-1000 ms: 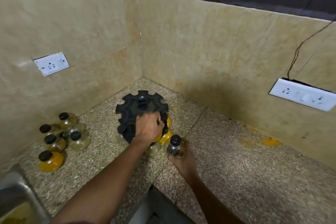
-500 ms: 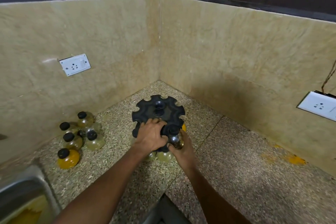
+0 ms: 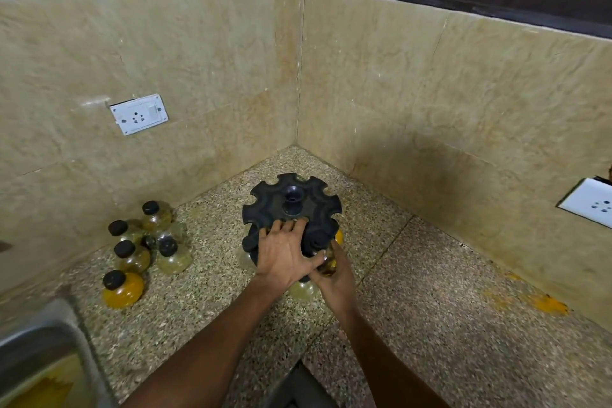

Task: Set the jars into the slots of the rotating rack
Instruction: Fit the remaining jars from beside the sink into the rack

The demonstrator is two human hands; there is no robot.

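Note:
A black rotating rack [image 3: 291, 205] with notched slots stands in the counter's corner. My left hand [image 3: 281, 253] lies flat on the rack's near side, fingers spread. My right hand [image 3: 334, 278] holds a small glass jar [image 3: 328, 264] with a black cap at a slot on the rack's near right edge. Other jars hang below the rack: a yellow one [image 3: 338, 237] at the right and a pale one [image 3: 303, 290] at the front. Several loose jars [image 3: 145, 248] with black caps stand at the left, among them an orange-filled jar [image 3: 122, 288].
Beige tiled walls meet in a corner behind the rack. A wall socket [image 3: 139, 114] sits on the left wall and another socket [image 3: 589, 205] on the right. A steel sink [image 3: 39, 358] is at the lower left. Orange stains [image 3: 543, 303] mark the counter at right.
My right hand has brought the jar from the counter up into the rack's near right slot. My left hand has shifted from gripping the rack's edge to lying flat on it.

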